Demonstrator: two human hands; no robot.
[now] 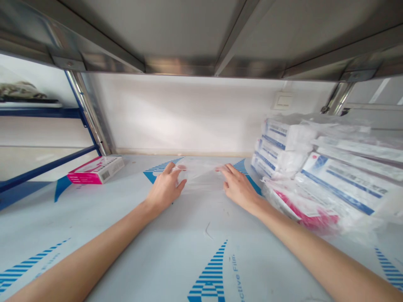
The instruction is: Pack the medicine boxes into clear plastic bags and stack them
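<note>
Between both hands (pixel 163 186) (pixel 239 188), clear plastic (pixel 202 176) stretches long side crosswise.

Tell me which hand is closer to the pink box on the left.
Left. The left hand is to the right of the pink box, at the clear plastic's left side; the right hand is farther off, at its right side.
</note>
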